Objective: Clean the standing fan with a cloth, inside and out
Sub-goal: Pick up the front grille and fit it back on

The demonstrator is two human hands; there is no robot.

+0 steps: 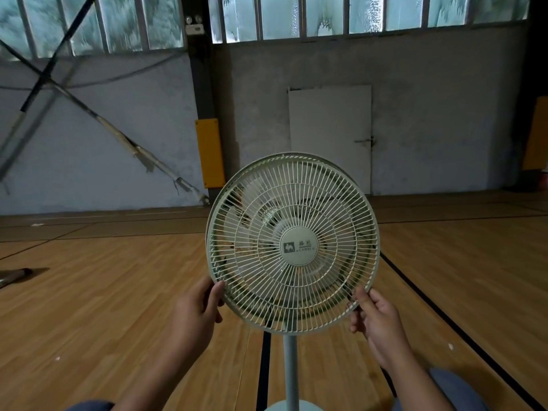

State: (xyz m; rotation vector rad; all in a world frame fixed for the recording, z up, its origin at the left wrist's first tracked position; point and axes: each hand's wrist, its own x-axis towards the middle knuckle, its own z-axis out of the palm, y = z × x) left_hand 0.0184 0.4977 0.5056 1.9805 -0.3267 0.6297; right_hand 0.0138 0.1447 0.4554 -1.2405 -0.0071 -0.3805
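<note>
Together, two hands — left hand (197, 310), right hand (375, 320) — grip one fan grille (292, 244).

Wooden court floor (118, 292) with black lines (462, 327), grey wall (430, 99) behind, white door (330, 134) shut, yellow padding (210, 152) on the dark column, frosted windows (326, 16) glowing pale above, crossed braces (59, 87) left.

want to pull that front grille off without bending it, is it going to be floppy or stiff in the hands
The front grille is thin wire spokes on rings, so probably light and slightly springy. Both hands, left and right, grip opposite rim edges, which should limit twisting.
</note>
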